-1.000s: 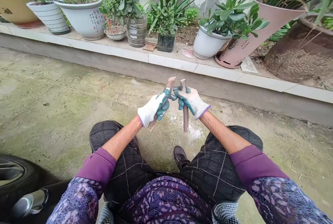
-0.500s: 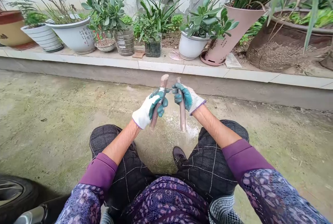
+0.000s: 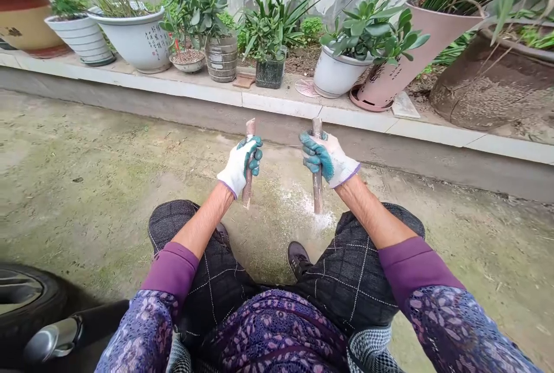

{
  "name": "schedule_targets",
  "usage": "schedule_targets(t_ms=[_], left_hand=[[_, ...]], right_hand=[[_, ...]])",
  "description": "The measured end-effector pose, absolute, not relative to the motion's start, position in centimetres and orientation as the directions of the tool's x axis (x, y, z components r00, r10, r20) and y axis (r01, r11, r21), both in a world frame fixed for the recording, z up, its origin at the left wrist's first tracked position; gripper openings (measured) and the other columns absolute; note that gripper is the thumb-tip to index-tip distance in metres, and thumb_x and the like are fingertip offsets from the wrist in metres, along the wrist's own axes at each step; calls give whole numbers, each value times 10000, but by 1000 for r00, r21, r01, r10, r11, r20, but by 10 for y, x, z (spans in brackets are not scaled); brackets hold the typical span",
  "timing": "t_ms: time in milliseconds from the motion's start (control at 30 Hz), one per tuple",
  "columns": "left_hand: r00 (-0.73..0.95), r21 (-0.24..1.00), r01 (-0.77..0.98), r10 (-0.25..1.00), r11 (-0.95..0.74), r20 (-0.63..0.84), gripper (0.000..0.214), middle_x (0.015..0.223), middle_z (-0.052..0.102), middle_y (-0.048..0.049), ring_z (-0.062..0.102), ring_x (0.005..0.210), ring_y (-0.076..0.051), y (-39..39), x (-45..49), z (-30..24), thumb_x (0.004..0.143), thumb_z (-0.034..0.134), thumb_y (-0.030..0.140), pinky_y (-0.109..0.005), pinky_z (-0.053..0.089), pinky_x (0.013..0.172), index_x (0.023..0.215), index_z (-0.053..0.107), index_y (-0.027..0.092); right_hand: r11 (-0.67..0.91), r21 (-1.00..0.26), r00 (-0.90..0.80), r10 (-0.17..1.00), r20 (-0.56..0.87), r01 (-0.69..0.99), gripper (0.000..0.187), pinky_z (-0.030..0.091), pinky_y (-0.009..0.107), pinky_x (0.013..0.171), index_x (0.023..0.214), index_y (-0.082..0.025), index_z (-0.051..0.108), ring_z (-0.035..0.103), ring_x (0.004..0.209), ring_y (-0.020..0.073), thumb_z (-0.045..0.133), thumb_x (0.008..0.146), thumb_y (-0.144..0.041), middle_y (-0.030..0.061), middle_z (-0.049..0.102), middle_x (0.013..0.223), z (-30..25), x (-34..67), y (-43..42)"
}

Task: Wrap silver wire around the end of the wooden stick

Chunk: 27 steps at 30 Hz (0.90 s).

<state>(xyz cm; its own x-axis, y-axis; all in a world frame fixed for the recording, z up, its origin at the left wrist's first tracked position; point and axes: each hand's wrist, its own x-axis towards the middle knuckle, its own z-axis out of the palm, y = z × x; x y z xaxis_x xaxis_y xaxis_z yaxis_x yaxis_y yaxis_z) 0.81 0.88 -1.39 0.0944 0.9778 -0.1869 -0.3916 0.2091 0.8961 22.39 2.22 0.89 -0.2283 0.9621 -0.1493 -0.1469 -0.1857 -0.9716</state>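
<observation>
My left hand (image 3: pixel 239 160), in a white glove with green-coated fingers, is closed around a short wooden stick (image 3: pixel 247 193). A matching glove covers my right hand (image 3: pixel 331 159), which grips a second wooden stick (image 3: pixel 318 197). Both sticks stand nearly upright, their ends showing above and below the fists. Between the hands runs a thin wire (image 3: pixel 283 146), faint against the ground. Metallic windings circle the right stick near its top. Fingers hide the middle of each stick.
Potted plants line a tiled ledge, among them a white pot (image 3: pixel 333 73) and a pink pot (image 3: pixel 389 67). White powder (image 3: pixel 322 221) dusts the concrete floor (image 3: pixel 108 176) between my feet. A wheel (image 3: pixel 26 292) is at the lower left.
My hands have moved apart, the left one leftward and the right one rightward, each with its stick. The gap between the sticks is wider. The view has shifted slightly.
</observation>
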Motion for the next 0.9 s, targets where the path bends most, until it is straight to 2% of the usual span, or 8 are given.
schedule_targets(t_ms=[133,300,467,533,600,667,767,900], left_hand=[[125,907,-349,971,235,-203,320,602,491,91,331,388,-36,10,2,-22,721,722,270,-190,280,359,996,579,192],[106,924,-274,963,267,-247,410,577,462,94,295,392,-34,5,1,-21,680,704,166,-186,259,377,1080,614,170],[-84,952,218,976,216,-202,135,547,477,55,372,404,-77,15,0,-38,721,678,221,-220,307,399,841,638,173],[-55,842,518,989,147,-139,95,580,546,14,496,485,-119,22,3,-50,727,701,221,-240,396,485,785,644,171],[51,619,785,991,35,-120,87,697,656,-58,628,641,-193,25,10,-60,766,691,222,-283,473,616,826,679,160],[175,379,920,971,-103,-163,131,847,720,-139,698,802,-274,21,20,-68,833,632,222,-351,508,736,914,708,152],[335,216,934,908,-284,-253,177,904,734,-186,721,902,-331,3,34,-72,875,559,180,-411,511,816,949,718,160],[530,221,846,807,-484,-261,185,824,725,-146,721,860,-316,-24,42,-59,883,547,178,-386,506,789,975,707,188]], right_hand=[[-259,-929,-336,928,-163,-264,294,190,188,278,692,-244,381,218,345,45,656,779,-300,-109,327,486,6,223,17],[-246,-941,-360,920,-152,-231,331,228,182,280,736,-236,450,254,344,41,774,703,-296,-117,374,490,7,227,6],[-231,-972,-416,888,-195,-37,360,280,197,270,720,-217,520,309,344,50,835,641,-372,-97,414,475,18,211,-24],[-206,-976,-402,889,-218,73,346,291,201,265,719,-206,553,321,338,52,835,638,-389,-88,427,472,22,202,-33],[-175,-974,-384,898,-217,143,357,291,201,260,682,-203,549,319,332,52,839,632,-406,-86,410,450,27,193,-36],[-151,-978,-340,921,-192,145,395,286,200,257,631,-212,508,319,332,51,845,626,-417,-81,403,437,29,187,-32],[-147,-983,-239,956,-170,110,410,267,196,249,614,-225,463,305,330,47,835,649,-394,-81,395,430,28,187,-11],[-190,-977,-118,973,-200,92,330,238,189,238,685,-227,482,269,329,46,799,682,-318,-100,373,432,12,203,31]])
